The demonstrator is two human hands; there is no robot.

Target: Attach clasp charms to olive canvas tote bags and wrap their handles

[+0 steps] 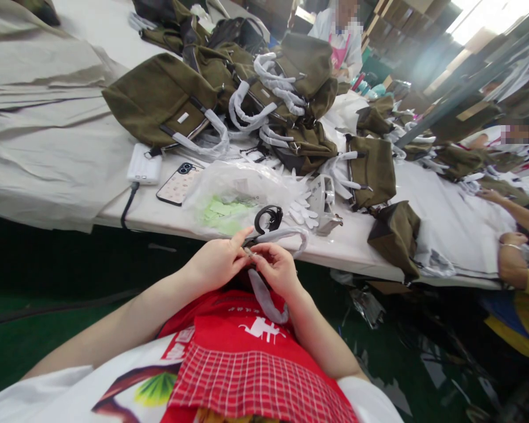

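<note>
My left hand (216, 261) and my right hand (278, 270) meet at the table's front edge, in front of my body. Their fingertips pinch a small metal fitting (249, 252), whose exact kind I cannot make out. It appears to belong to a handbag mostly hidden beneath my hands. One handle (264, 299) in pale grey wrapping hangs over my red apron, and another wrapped handle (291, 233) curves out beyond my right hand. Just past my fingers lies a coiled black strap (268, 220). My left index finger points outward.
Olive handbags (163, 100) with wrapped handles pile up at the back. Nearer are a phone (178, 183), a white power bank (144, 164) with a cable, a plastic bag of green slips (227, 208) and a metal device (324, 202). Other people work behind and at right.
</note>
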